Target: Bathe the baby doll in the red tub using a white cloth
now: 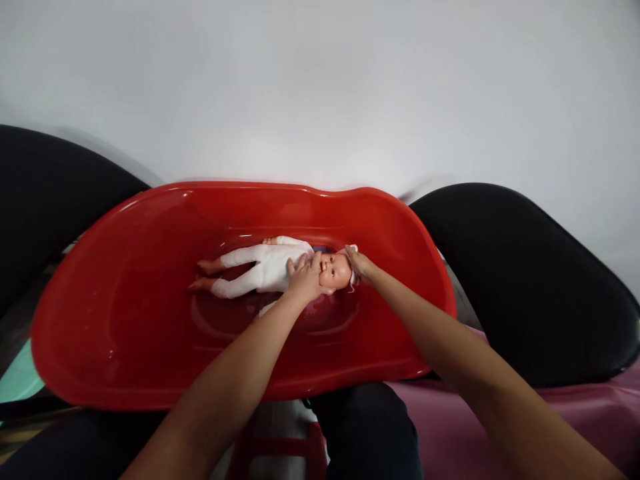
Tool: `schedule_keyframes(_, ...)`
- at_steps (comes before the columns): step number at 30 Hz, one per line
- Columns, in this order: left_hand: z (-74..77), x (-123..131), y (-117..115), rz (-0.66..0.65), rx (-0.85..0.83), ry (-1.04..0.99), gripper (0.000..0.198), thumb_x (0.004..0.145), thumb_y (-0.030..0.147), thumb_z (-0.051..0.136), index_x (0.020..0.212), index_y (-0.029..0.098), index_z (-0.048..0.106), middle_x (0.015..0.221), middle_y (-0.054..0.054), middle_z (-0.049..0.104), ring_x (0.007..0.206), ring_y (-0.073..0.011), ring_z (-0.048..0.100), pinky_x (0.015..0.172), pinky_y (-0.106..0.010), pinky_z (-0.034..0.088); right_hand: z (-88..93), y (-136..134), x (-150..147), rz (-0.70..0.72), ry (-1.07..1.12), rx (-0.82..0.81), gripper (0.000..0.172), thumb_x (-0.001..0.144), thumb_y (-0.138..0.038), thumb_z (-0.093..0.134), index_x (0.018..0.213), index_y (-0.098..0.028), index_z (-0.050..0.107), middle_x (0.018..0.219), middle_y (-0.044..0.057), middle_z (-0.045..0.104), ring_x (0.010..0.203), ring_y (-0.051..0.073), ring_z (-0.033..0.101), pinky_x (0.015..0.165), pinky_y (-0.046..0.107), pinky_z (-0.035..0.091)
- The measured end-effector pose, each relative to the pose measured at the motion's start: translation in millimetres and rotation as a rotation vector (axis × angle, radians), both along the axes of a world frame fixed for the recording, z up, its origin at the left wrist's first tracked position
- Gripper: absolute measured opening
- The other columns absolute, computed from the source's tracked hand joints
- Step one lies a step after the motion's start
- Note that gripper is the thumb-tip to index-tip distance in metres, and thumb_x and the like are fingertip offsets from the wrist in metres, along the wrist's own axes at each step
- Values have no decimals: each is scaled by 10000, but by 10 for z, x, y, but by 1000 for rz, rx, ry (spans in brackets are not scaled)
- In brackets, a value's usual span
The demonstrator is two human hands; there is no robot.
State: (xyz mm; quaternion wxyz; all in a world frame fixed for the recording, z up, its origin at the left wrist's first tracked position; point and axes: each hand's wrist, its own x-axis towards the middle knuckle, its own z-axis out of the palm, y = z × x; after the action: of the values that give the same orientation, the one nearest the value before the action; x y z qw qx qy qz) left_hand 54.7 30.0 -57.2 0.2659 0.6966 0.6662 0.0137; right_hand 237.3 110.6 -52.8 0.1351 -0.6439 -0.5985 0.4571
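A baby doll (283, 263) in a white one-piece suit lies on its back in a red baby bathtub (150, 320), head toward the right and bare feet toward the left. My left hand (306, 277) grips the doll at the neck and jaw, its fingers partly spread over the upper chest. At the crown of the doll's head, my right hand (361, 265) has its fingers closed on a pale headband (353, 279). That hand covers much of the band. Something small and bluish, too hidden to name, shows beside the doll's neck.
Black chair backs or seats (520, 280) flank the tub, with another black one (55, 200) at left. A pale wall (320, 87) rises behind. Below the tub are my dark-clothed legs (367, 433), a red stool (280, 447) and a pink surface (590, 427).
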Motion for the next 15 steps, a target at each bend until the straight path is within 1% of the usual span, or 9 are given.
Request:
schedule_keyframes(2, 10, 0, -3, -1, -10, -16, 1220, 885, 616, 817, 1791, 201, 113, 1791, -194, 332, 1717, -369, 88, 1342, -668, 3, 47, -31, -66, 43, -20, 68, 566, 1152, -461, 271, 1231, -185, 758, 1302, 113, 788, 1169, 223, 736, 1034, 305, 548)
schedule_keyframes(4, 21, -2, -6, -6, -18, -33, 1228, 883, 579, 831, 1793, 205, 96, 1793, -184, 334, 1718, -366, 82, 1341, -672, -9, 100, -67, -158, 213, -114, 204, 503, 1150, -451, 334, 1229, -231, 779, 1367, 85, 767, 1269, 240, 690, 1147, 331, 474)
schedule_keyframes(6, 26, -1, -8, -10, -16, -41, 1248, 871, 549, 847, 1794, 203, 82, 1793, -178, 339, 1718, -362, 79, 1342, -674, -8, 140, -93, -233, 398, -239, 316, 499, 1151, -473, 353, 1253, -246, 786, 1372, 102, 764, 1306, 277, 663, 1208, 392, 416)
schedule_keyframes(8, 21, 5, -6, -12, -12, -38, 1257, 870, 551, 846, 1797, 205, 71, 1788, -171, 353, 1718, -359, 74, 1344, -673, -1, 160, -94, -257, 496, -310, 367, 522, 1151, -504, 355, 1283, -236, 784, 1357, 128, 767, 1309, 302, 654, 1232, 436, 387)
schedule_keyframes(9, 15, 10, -5, -12, -11, -32, 1257, 874, 560, 839, 1799, 204, 66, 1788, -171, 353, 1719, -359, 70, 1344, -672, 2, 165, -83, -244, 489, -299, 362, 533, 1152, -510, 349, 1293, -236, 783, 1355, 127, 768, 1305, 301, 657, 1230, 437, 394)
schedule_keyframes(10, 7, 16, -3, -11, -10, -23, 1256, 877, 570, 834, 1801, 201, 66, 1791, -173, 344, 1719, -360, 67, 1344, -672, 4, 167, -67, -217, 445, -263, 330, 543, 1155, -505, 334, 1295, -237, 785, 1351, 119, 771, 1293, 289, 668, 1215, 421, 417)
schedule_keyframes(12, -9, 28, -1, -9, -2, -2, 1250, 876, 579, 836, 1802, 192, 91, 1799, -180, 321, 1718, -368, 71, 1345, -671, 6, 172, -25, -133, 299, -173, 200, 575, 1162, -473, 288, 1290, -229, 792, 1312, 105, 786, 1223, 256, 708, 1135, 366, 493)
schedule_keyframes(14, -26, 35, -1, -9, 6, 13, 1235, 870, 583, 843, 1799, 188, 131, 1802, -179, 313, 1717, -377, 80, 1347, -667, 13, 179, 12, -48, 149, -133, 24, 640, 1163, -484, 230, 1331, -209, 783, 1211, 123, 809, 1056, 250, 758, 991, 356, 573)
schedule_keyframes(15, -33, 36, -1, -7, 7, 17, 1229, 868, 592, 845, 1797, 189, 148, 1804, -174, 309, 1717, -380, 78, 1350, -662, 16, 184, 24, -20, 102, -136, -41, 673, 1160, -502, 208, 1353, -196, 775, 1161, 136, 814, 970, 252, 768, 928, 363, 593)
